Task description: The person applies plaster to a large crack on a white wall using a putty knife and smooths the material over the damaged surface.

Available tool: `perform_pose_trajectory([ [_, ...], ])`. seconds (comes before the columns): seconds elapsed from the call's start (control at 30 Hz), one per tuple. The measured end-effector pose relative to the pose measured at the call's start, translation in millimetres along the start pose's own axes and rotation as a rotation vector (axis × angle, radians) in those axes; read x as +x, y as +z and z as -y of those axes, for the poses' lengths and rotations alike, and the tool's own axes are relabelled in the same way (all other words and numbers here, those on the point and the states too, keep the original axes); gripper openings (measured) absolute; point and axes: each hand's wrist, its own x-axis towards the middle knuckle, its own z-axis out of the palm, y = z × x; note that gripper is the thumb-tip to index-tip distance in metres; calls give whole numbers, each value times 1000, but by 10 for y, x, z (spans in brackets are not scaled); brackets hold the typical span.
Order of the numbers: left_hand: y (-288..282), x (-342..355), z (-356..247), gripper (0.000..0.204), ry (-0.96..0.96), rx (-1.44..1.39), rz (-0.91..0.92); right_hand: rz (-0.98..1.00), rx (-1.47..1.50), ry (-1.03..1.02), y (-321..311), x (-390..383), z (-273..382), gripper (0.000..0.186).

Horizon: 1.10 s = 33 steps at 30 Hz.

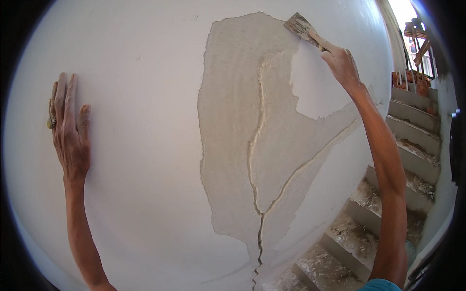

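My right hand (343,69) grips a putty knife (300,26) by its handle. Its wide, stained blade lies at the upper right edge of a bare grey plaster patch (228,111) on the white wall (145,145). Through that patch runs a Y-shaped crack (262,213); its two upper branches look filled with pale paste, while the lower stem is dark and open. An island of white paint (318,85) is left below the blade. On the far left, my left hand (73,131) rests flat against the wall, fingers stretched upward. Something small and yellowish shows at its outer fingers; I cannot make out what.
Concrete stairs (359,237) littered with pale flakes climb along the right side, close by my right arm. At their top, reddish bricks (400,79) and wooden pieces (421,51) stand before a bright opening. Another wall (444,179) borders the stairs at the far right.
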Motion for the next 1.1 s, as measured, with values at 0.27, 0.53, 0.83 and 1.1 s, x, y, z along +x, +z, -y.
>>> perform_pose_trajectory([
  [0.27,-4,-10,32,51,15,50,26,205,-82,133,-107,263,548,57],
  [0.53,62,-17,-31,54,-16,-12,-12,180,-97,43,-156,335,547,57],
  [0.83,77,-33,-56,55,-79,-44,1,115,-47,-17,-212,276,468,58],
  [1.1,100,-38,-10,55,-54,-25,-24,169,-103,-19,-206,361,567,58],
])
